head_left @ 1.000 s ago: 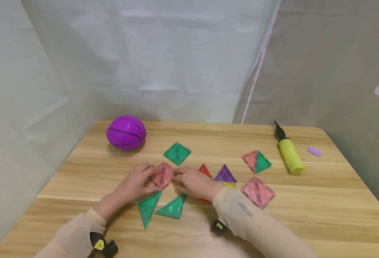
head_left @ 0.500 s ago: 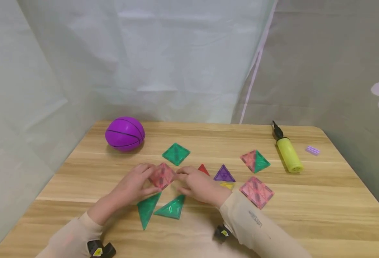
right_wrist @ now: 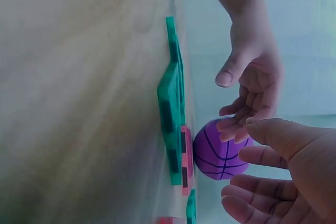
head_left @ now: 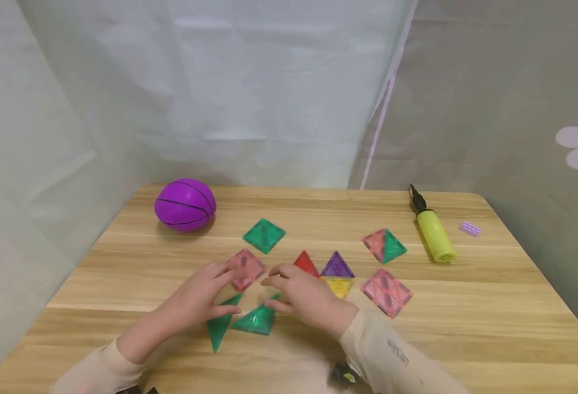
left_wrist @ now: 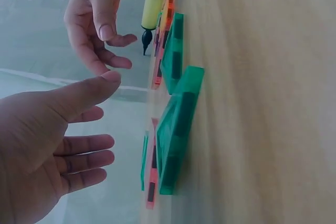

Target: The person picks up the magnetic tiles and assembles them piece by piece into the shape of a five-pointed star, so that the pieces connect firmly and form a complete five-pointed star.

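My left hand (head_left: 197,301) hovers with loosely extended fingers over the left side of a translucent pink square of magnetic tiles (head_left: 250,264). Its thumb overlaps a narrow green triangle tile (head_left: 217,331). Facing it, my right hand (head_left: 310,301) has relaxed fingers just right of the pink square, its thumb over a second green triangle tile (head_left: 255,322). Both wrist views show the hands raised above the tabletop, with nothing in the left palm (left_wrist: 31,145) or between the right fingers (right_wrist: 257,192). Red (head_left: 305,262), purple (head_left: 337,266) and yellow (head_left: 338,285) triangles lie beside the right hand.
Behind the hands lies a green square (head_left: 264,236). To the right are a pink-and-green square (head_left: 384,245) and another pink square (head_left: 387,293). A purple ball (head_left: 185,204), a yellow hand pump (head_left: 435,236) and a small lilac brick (head_left: 470,229) stand farther back.
Both hands have let go of the pink square and drawn back slightly toward the person, fingers loosening. The pink square stays between the green square and green triangles. The head view has shifted slightly.
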A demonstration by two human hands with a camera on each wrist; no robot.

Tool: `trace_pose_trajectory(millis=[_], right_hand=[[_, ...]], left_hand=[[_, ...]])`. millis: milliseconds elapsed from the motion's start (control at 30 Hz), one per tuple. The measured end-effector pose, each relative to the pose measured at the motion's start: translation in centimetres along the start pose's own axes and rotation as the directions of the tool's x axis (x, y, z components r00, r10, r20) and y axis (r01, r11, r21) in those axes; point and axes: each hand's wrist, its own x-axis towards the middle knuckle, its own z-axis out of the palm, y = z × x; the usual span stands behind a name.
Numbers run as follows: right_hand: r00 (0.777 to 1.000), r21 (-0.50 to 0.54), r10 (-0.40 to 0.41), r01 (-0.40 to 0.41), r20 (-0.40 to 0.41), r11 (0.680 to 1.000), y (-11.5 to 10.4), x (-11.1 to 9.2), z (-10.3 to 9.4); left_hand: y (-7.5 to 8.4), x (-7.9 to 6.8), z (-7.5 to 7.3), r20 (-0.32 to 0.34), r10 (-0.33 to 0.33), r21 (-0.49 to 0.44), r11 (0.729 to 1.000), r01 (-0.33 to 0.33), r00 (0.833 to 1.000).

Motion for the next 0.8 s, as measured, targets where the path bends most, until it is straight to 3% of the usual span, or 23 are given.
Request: trace_pose_trajectory(millis=[267, 533, 800], right_hand=[[0.999, -0.037, 0.022, -0.02, 0.049, 0.999, -0.5, -0.9, 0.7], [0.994, -0.046, 0.02, -0.015, 0.111, 0.999, -1.2, -0.9, 1.6], [0.992, -0.143, -0.002, 0.02, 0.128, 0.99, -1.6, -0.9, 2.7]], left_hand=[[-0.2, -1.6, -0.4, 0.069, 0.109, -0.034, 0.994, -0.107, 0.992], [-0.2, -2.6, -0.8, 0.25, 0.062, -0.077, 0.996, -0.044, 0.966], [-0.3, -3.5, -0.7, 0.299, 0.048, -0.09, 0.996, -0.022, 0.953]])
